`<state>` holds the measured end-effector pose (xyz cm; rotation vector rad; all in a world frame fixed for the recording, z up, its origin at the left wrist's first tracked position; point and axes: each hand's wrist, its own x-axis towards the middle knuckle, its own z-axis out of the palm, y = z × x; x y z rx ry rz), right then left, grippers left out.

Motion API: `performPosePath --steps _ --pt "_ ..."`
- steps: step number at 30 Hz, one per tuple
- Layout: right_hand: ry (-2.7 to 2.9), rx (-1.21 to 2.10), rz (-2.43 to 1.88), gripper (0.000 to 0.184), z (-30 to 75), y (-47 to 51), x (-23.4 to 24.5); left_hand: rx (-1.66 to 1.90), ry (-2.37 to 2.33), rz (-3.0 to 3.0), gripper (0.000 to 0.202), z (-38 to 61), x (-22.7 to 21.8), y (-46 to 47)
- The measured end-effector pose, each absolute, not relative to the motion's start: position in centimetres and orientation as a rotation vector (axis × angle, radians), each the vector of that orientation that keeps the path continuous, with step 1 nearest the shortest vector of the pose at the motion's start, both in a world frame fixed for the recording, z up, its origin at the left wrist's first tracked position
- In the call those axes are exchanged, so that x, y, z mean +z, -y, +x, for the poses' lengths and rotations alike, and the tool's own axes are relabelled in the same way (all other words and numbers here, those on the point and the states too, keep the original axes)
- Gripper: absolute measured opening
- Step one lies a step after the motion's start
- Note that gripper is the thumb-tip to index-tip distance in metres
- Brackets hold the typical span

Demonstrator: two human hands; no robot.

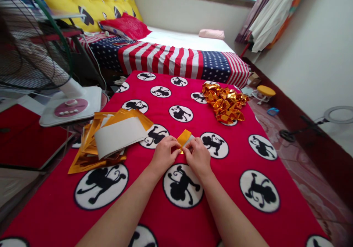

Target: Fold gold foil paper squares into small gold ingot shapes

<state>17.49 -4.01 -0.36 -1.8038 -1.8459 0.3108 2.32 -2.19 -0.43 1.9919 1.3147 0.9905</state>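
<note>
Between my two hands is a small sheet of gold foil paper, partly folded, with its pale back side showing at the right. My left hand pinches its near left edge, and my right hand pinches the near right edge, the fingertips almost meeting. A loose stack of gold foil paper lies to the left, topped by pale-backed sheets. Farther off at the right sits a heap of shiny folded gold foil pieces. Everything rests on a red cloth printed with black monkeys in white circles.
A white fan base stands beside the cloth at the left, near a red board. Beyond the cloth is a bed with a striped, starred cover. On the right floor are a yellow stool and a ring light.
</note>
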Motion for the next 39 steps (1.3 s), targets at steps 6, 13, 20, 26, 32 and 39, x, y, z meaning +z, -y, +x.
performPosePath --steps 6,13,20,26,32,39 --pt "1.801 0.219 -1.895 0.011 17.3 3.5 -0.3 0.999 -1.301 2.018 0.011 2.2 -0.7 2.1" --pt "1.722 0.342 -1.763 0.021 17.6 4.3 -0.5 0.996 -1.306 2.030 0.014 2.3 -0.8 2.1" --pt "1.692 0.422 -1.657 0.015 18.0 4.7 -0.9 1.011 -1.289 2.014 0.012 2.3 -0.7 2.1" --pt "1.694 0.440 -1.658 0.011 18.3 4.7 -0.9 1.001 -1.286 2.009 0.013 2.3 -0.8 2.1" --pt "1.691 0.441 -1.622 0.015 18.6 4.4 -1.0 1.007 -1.290 1.984 0.013 2.3 -0.5 2.1" --pt "1.732 0.288 -1.882 0.016 17.4 3.6 -0.4 1.008 -1.283 1.995 0.012 2.3 -0.6 2.1"
